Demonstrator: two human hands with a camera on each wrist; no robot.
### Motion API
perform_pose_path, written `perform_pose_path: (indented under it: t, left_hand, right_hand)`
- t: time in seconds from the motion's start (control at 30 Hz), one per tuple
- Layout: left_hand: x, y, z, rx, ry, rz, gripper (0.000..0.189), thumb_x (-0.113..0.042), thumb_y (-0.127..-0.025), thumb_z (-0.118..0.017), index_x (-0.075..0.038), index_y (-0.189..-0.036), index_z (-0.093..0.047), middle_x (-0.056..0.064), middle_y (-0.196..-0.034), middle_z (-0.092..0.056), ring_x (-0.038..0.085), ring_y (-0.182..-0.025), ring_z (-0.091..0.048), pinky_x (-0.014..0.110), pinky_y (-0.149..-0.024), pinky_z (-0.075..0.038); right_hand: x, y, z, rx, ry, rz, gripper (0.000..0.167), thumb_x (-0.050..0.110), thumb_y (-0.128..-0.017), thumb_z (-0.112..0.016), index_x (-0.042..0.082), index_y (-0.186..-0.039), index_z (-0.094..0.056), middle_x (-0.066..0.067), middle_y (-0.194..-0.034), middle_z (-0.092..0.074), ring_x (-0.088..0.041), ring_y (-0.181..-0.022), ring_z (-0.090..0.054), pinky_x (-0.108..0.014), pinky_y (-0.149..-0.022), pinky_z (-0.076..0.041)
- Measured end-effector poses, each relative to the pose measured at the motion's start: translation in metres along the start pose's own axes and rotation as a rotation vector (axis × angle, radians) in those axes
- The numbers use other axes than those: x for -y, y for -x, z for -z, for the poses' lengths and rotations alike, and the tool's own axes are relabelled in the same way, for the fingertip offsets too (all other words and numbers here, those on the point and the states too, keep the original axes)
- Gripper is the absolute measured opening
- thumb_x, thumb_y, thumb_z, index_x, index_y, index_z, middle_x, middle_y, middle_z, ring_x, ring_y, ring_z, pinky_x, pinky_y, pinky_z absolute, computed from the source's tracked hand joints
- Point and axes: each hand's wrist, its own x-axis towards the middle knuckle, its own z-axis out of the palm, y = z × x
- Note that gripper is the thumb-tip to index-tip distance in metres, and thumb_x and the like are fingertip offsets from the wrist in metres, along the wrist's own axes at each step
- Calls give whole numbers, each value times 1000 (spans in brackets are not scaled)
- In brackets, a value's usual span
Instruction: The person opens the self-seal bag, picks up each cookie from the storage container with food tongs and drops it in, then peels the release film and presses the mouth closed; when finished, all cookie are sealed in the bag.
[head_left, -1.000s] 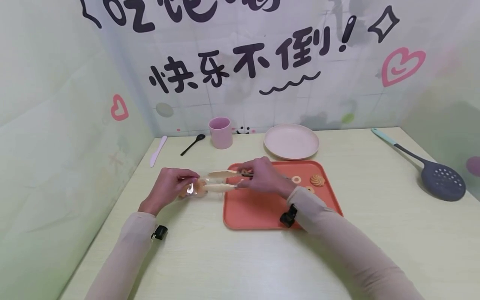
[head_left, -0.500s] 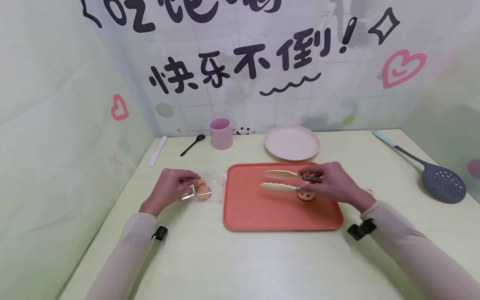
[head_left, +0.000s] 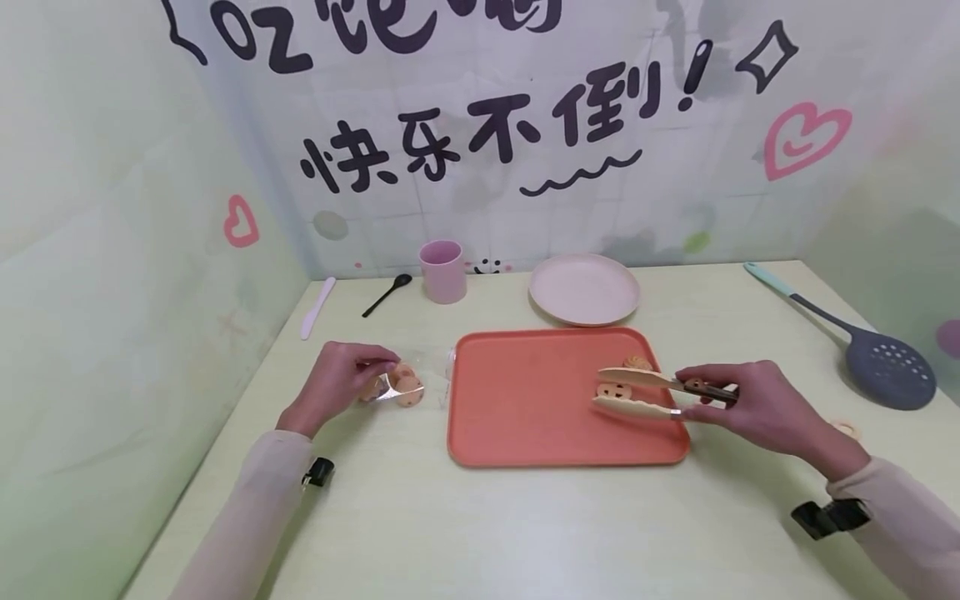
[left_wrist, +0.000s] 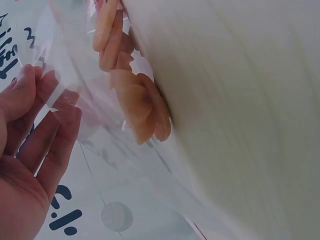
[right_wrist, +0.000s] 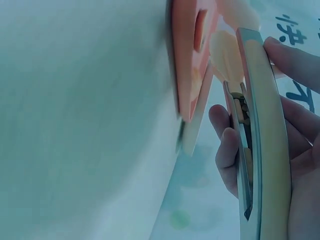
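Observation:
In the head view my left hand [head_left: 341, 379] pinches the edge of a clear plastic bag [head_left: 431, 362] left of the orange tray. Several round cookies [head_left: 408, 390] lie inside the bag; the left wrist view shows the cookies [left_wrist: 137, 107] stacked together behind the film. My right hand [head_left: 765, 408] grips a pair of tongs [head_left: 637, 408] by its handles, over the tray's right side. The tongs' pale tips are parted, one on each side of a dark-spotted cookie [head_left: 613, 391]. A swirled cookie [head_left: 637, 362] sits just behind them on the tray.
The orange tray [head_left: 525, 417] lies mid-table. Behind it stand a pink plate [head_left: 585, 287] and a pink mug [head_left: 444, 273]. A black spoon [head_left: 386, 296] and a lilac knife [head_left: 318, 308] lie back left. At right are a slotted skimmer [head_left: 888, 365] and a ring cookie [head_left: 845, 429].
My right hand has carried the tongs rightward from the bag's mouth to the tray's right side. The tongs' tips are out of the bag. The left hand stays in place.

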Motion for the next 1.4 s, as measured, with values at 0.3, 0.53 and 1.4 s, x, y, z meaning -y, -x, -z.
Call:
perform_pose_path:
  t: [0.3,0.53,1.4]
  left_hand:
    - [3,3,-3,-1,-20,14,15,-7,-84,-80,-11,-99,-81,4,-92,-80,15,-78,-72,24,-69,-58]
    - [2,0,-2,8,2,19,15,-5,-86,-78,-8,-100,-80,9,-96,-80,22,-87,-77,36,-76,-63]
    - [0,0,1,25,-21,14,15,-8,-85,-79,-10,-101,-81,6,-95,-80,19,-84,-74,29,-72,-61]
  right_hand:
    - [-9,12,7,-9,61,-39,43,21,-74,-89,9,-113,-76,-3,-90,-78,9,-66,-53,-16,-51,-39]
    - [-16,16,12,-10,95,-66,45,24,-74,-90,10,-114,-76,-1,-87,-78,9,-64,-50,-17,-50,-36]
    - [-1,-4,1,-7,58,-11,36,23,-75,-89,11,-107,-78,-2,-91,-78,10,-69,-56,-16,-54,-46]
